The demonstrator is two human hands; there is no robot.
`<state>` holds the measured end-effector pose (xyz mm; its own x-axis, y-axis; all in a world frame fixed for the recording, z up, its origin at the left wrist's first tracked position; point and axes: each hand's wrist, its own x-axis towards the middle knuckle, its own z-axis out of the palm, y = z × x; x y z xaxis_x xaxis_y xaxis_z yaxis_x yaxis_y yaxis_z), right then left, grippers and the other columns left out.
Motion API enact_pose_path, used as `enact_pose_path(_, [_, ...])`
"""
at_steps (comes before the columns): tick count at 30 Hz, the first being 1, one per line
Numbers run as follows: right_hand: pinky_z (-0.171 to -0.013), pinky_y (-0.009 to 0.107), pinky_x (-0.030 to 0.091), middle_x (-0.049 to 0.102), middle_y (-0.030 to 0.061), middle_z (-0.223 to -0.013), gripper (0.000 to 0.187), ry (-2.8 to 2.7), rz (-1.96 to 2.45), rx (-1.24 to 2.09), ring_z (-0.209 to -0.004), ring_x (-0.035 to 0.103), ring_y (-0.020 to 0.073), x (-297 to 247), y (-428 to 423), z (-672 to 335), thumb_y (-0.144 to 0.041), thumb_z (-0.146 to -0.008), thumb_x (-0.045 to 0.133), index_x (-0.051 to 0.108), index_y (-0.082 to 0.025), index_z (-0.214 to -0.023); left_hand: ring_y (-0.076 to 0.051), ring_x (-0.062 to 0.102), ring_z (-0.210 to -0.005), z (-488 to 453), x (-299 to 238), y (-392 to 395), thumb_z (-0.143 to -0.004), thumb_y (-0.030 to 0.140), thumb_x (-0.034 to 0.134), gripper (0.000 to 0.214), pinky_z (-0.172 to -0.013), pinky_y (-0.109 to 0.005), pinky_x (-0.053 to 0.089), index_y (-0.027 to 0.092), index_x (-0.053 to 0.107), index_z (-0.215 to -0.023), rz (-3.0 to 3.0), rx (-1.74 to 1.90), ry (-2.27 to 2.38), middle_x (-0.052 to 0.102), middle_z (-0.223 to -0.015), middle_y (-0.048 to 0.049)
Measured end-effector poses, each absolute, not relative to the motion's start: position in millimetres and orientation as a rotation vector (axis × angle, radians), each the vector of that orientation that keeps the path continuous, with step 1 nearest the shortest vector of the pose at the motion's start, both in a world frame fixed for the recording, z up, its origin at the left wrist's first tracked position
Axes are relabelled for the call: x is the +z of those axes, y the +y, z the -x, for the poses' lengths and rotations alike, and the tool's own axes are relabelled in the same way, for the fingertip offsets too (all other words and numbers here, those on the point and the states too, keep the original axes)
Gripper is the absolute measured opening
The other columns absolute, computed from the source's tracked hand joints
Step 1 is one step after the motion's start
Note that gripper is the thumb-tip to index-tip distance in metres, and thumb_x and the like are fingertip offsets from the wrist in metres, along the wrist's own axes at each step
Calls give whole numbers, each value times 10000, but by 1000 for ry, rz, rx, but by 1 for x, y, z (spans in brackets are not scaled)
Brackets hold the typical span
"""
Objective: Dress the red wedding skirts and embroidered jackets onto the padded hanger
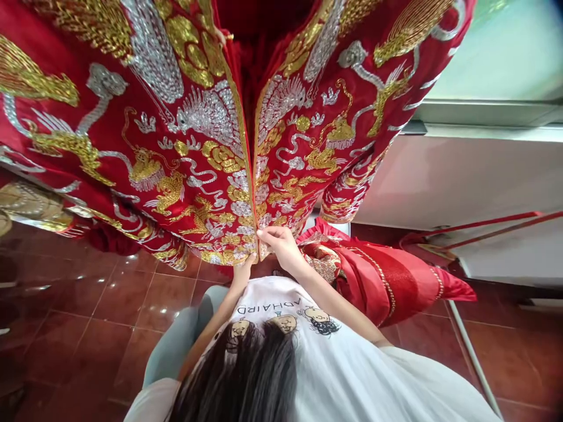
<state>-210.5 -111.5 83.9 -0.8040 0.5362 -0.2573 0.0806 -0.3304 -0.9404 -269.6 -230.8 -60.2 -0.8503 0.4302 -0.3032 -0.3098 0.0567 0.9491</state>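
A red jacket (206,176), thickly embroidered in gold and silver with dragons, birds and flowers, hangs in front of me. Its two front edges part at the top and come together near the hem. My left hand (244,268) is closed on the bottom hem beside the front opening, its fingers partly hidden by the cloth. Just above and to the right, my right hand (281,246) pinches the front edge of the jacket between thumb and fingertips. The jacket's sleeves (352,187) hang at both sides.
Folded red fabric with gold trim (387,281) lies to the right, beside a pale metal pole (472,351). Red straps (492,223) stretch near the white wall (440,181). A window (497,70) is above it. Red floor tiles (162,299) show on the left.
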Motion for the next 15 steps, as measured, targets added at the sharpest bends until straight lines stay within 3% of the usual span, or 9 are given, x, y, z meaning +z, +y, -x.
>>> enact_pose_path(9, [-502, 237, 252, 376, -38, -515, 336, -1637, 709, 2044, -515, 290, 76, 97, -119, 204, -428, -739, 643, 553, -158, -562, -261, 510, -1286, 276, -75, -226, -665, 303, 770, 546, -1132, -394, 317, 214, 609, -1178, -140, 1893, 1786, 586, -1350, -86])
enact_pose_path(15, [-515, 231, 302, 468, -29, -536, 274, -1632, 548, 1926, -520, 359, 80, 143, -110, 212, -418, -747, 665, 684, -154, -677, -263, 439, -1355, 282, -78, -227, -643, 277, 785, 569, -1152, -382, 284, 223, 603, -1180, -108, 1916, 1799, 568, -1373, -85])
